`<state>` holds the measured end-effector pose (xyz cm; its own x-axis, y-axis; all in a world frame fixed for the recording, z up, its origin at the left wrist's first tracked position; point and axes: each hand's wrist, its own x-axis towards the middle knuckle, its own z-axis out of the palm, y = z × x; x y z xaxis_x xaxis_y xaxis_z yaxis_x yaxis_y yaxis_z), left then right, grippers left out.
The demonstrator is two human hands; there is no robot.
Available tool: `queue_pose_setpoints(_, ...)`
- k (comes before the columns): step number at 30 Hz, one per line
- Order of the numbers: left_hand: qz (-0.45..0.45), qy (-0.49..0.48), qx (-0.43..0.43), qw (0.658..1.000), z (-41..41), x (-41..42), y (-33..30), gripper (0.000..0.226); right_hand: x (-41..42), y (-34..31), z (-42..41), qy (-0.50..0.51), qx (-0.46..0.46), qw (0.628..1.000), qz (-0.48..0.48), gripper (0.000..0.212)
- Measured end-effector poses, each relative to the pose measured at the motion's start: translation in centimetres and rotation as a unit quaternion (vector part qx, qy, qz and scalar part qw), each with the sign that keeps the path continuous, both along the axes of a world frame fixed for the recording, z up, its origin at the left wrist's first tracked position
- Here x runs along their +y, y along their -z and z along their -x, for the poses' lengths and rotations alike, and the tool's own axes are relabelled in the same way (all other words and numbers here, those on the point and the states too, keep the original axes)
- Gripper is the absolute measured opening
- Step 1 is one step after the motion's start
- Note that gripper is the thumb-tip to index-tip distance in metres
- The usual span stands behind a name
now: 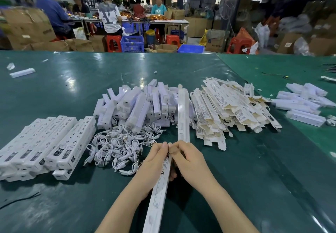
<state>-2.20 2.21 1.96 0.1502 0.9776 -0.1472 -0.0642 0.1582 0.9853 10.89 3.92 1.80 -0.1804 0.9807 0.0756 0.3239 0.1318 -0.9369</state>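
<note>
**Long slim white cardboard carton (160, 192) gripped at mid-length**

The carton ran from the bottom edge of the view up and away from the person. It passed between the two hands and reached on over the piles behind. Its near half carried small printed text and round symbols; its far half was blurred, so no detail could be read there.

The left hand (154, 160) held the carton from the left with fingers curled round it. The right hand (185, 158) clasped it from the right in the same way. The two thumbs met on top of the carton, touching or nearly so (the frame did not settle which).

All this was above a glossy dark green table (254, 178). Just left of the hands lay a tangle of short white cables (120, 147). Behind the cables was a heap of white plastic lamp bars (134, 105). To the right of the carton's far half sat a loose stack of flat, unfolded white-and-cream cartons (231, 109). At the left edge, a row of closed white printed boxes (45, 142) lay side by side, stacked in layers. A smaller heap of white bars (301, 103) lay well apart at the right. Beyond the table, several seated people (109, 14) worked at a long bench among brown boxes, blue crates and red stools.
</note>
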Motion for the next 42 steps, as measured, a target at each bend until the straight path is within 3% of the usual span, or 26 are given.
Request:
queue_pose_setpoints(5,-0.005,-0.004,-0.007,1.000,-0.1,0.1,-0.2,0.030,0.4,-0.2,-0.4,0.002,0.146,0.985,0.093,0.018)
queue_pose_setpoints(9,-0.007,0.000,-0.003,1.000,-0.1,0.0,-0.2,0.031,0.4,0.0,-0.3,0.030,0.141,0.988,0.052,0.007)
queue_pose_setpoints(13,-0.002,-0.007,-0.008,1.000,-0.1,-0.1,-0.2,0.031,0.5,0.0,-0.4,0.028,0.137,0.990,0.014,0.030)
queue_pose_setpoints(18,0.016,-0.004,-0.021,1.000,-0.1,0.2,0.2,0.019,0.2,-0.1,-0.1,0.007,0.162,0.986,0.035,0.009)
queue_pose_setpoints(23,0.001,0.040,0.000,0.999,0.3,0.3,0.6,0.062,0.5,-0.3,-0.5,0.006,0.129,0.989,0.073,0.017)
queue_pose_setpoints(26,-0.006,0.065,-0.011,0.998,0.5,0.3,0.9,0.067,0.5,-0.3,-0.6,0.022,0.101,0.993,0.050,0.022)
queue_pose_setpoints(33,-0.026,0.101,-0.003,0.995,0.7,0.4,1.2,0.071,0.7,-0.5,-0.7,0.029,0.134,0.988,0.076,0.022)
queue_pose_setpoints(42,-0.035,0.159,0.031,0.986,1.0,0.3,1.0,0.079,0.8,-0.5,-1.1,0.026,0.084,0.993,0.083,0.025)
